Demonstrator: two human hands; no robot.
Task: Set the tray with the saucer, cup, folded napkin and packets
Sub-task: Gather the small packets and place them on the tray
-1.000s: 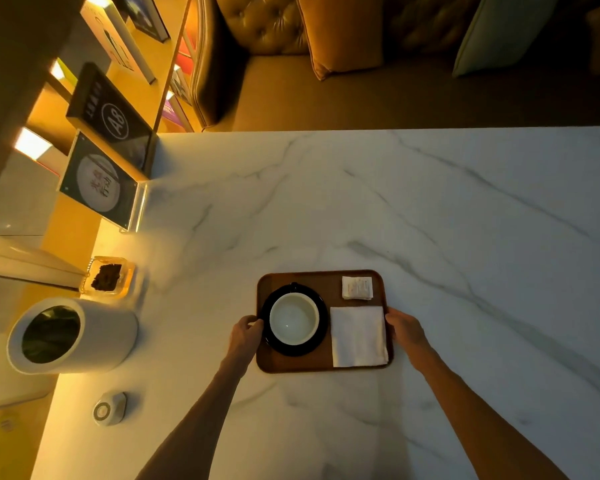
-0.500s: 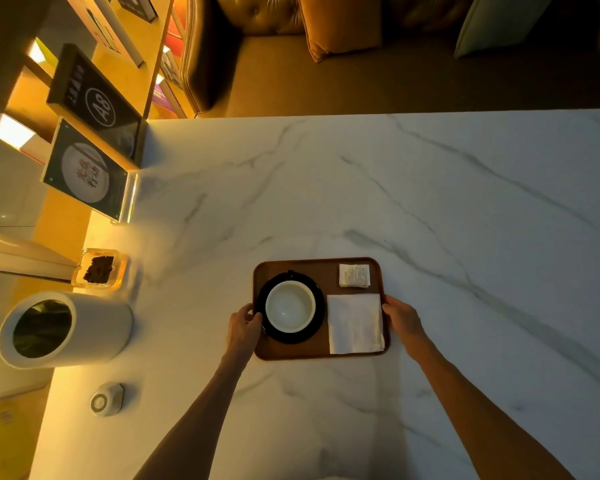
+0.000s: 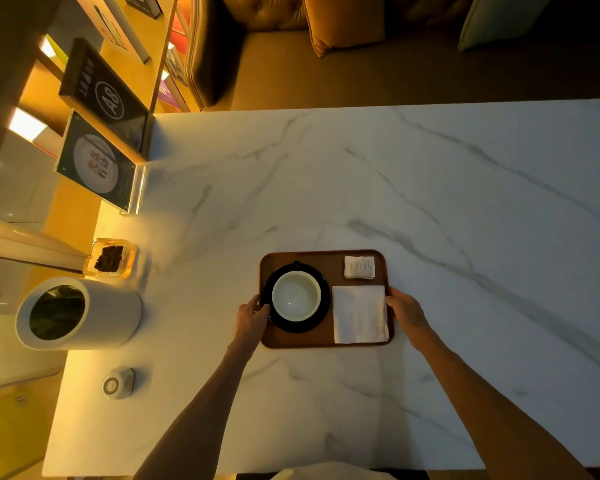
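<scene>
A brown wooden tray point(image 3: 326, 263) lies on the white marble table. On its left half sits a black saucer point(image 3: 323, 313) with a white cup point(image 3: 296, 296) standing on it. A white folded napkin point(image 3: 359, 314) lies on the right half, and white packets point(image 3: 359, 267) rest in the far right corner. My left hand point(image 3: 252, 317) grips the tray's left edge beside the saucer. My right hand point(image 3: 407, 310) holds the tray's right edge beside the napkin.
At the table's left stand a white cylindrical bin point(image 3: 78, 313), a small glass dish with dark contents point(image 3: 110, 258), a small round white device point(image 3: 118, 383) and upright sign holders point(image 3: 99, 169). A brown sofa point(image 3: 326, 46) lies beyond the far edge.
The tray, with both hands on its edges, has slid slightly away from me across the table. The items on it keep their places.
</scene>
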